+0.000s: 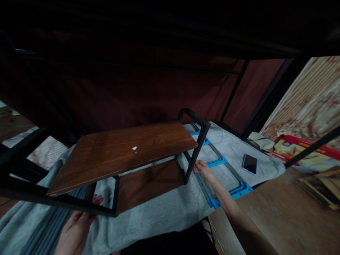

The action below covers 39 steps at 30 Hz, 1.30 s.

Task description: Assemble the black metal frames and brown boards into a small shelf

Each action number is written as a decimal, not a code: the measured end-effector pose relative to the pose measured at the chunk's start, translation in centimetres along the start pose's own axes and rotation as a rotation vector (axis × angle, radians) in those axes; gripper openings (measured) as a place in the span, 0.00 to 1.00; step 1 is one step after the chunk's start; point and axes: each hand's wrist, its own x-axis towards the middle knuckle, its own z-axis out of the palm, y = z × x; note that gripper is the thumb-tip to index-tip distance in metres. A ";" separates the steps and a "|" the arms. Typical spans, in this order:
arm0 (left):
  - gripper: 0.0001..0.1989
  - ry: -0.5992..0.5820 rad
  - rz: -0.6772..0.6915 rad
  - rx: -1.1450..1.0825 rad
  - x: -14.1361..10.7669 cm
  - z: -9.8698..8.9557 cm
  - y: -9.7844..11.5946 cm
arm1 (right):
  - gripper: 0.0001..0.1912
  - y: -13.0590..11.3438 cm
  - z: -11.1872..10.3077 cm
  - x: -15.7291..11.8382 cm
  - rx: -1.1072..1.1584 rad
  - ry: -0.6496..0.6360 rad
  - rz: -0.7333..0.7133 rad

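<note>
A small two-tier shelf rack with brown wood-look boards (132, 145) and black metal side frames stands tilted on a grey cloth. My left hand (77, 226) is closed round the lower bar of the left side frame (79, 205), its fingertips showing behind the bar. At the other end, my right hand (203, 168) has its fingers curled at the leg of the right side frame (198, 150), partly hidden behind it. The upper board carries a small white heart-shaped mark. Below it lies the lower board (151, 184), between the two frames.
Blue-jointed grey tube frames (217, 162) lie on the cloth (167, 219) at right, beside a phone (249, 164). Grey tubes (50, 223) lie at left. Black bars of a larger structure surround the space. A red and yellow box (305, 152) sits far right.
</note>
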 end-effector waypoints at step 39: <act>0.17 0.078 0.056 0.131 -3.2 -0.3 -6.5 | 0.15 6.2 2.1 -3.5 -0.244 -0.030 -0.082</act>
